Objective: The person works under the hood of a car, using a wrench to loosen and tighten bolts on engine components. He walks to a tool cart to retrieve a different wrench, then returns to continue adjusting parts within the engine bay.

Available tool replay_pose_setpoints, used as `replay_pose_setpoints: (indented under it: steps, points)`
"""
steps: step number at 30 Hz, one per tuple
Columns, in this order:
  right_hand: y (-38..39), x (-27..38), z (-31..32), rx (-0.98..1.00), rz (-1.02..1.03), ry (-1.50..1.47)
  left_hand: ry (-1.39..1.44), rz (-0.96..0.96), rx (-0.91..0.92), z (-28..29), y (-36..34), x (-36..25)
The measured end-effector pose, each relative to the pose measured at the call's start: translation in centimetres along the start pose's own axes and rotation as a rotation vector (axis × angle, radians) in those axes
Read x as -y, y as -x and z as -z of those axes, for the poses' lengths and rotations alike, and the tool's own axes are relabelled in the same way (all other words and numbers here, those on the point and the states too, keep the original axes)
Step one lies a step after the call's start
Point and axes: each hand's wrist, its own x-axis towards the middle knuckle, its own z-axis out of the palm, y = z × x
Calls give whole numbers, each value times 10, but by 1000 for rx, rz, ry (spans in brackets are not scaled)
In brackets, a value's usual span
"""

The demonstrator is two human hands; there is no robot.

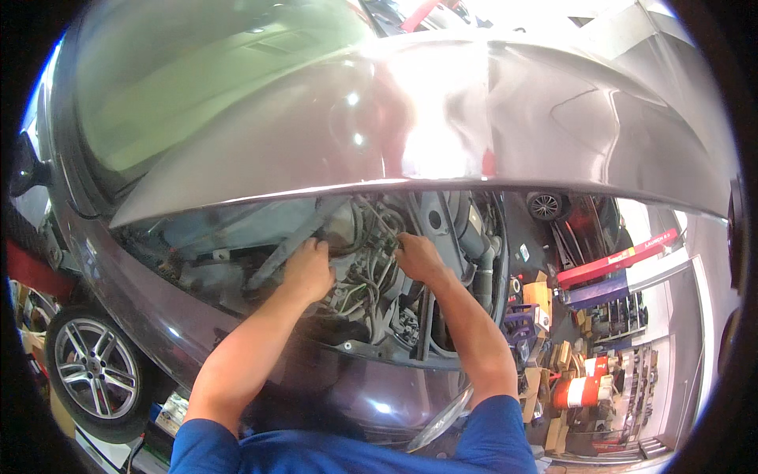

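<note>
Bare forearms, bare hands (308, 268), short blue sleeves at both upper arms.

Grey car bonnet (489, 110) propped up, glossy, catching bright glare. Windscreen (197, 71) upper left, reflecting a pale ceiling. Front wheel (95, 371) with silver spoked rim at lower left. Headlight lens (442, 419) shows at the bottom edge. To the right, a red lift arm (616, 261) lies across the floor, near cardboard boxes (541, 296) and a red-and-white barrel (584, 391). Another car's wheel (545, 207) sits beyond.
</note>
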Motion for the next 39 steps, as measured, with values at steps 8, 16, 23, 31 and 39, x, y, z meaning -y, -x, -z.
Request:
replay_pose_setpoints:
  steps: [8,16,23,31,39]
  points:
    - [-26,14,27,314,12,306,-5,-78,-55,-7,0,10]
    - [-44,11,40,314,22,349,26,-55,-30,-5,2,8]
    - [-23,-17,14,234,65,145,-26,-45,-26,-7,-1,5]
    - [-19,-10,32,179,1,119,-60,-167,-215,-13,-1,1]
    - [-47,7,43,328,178,449,-30,-121,-261,-41,-57,-44]
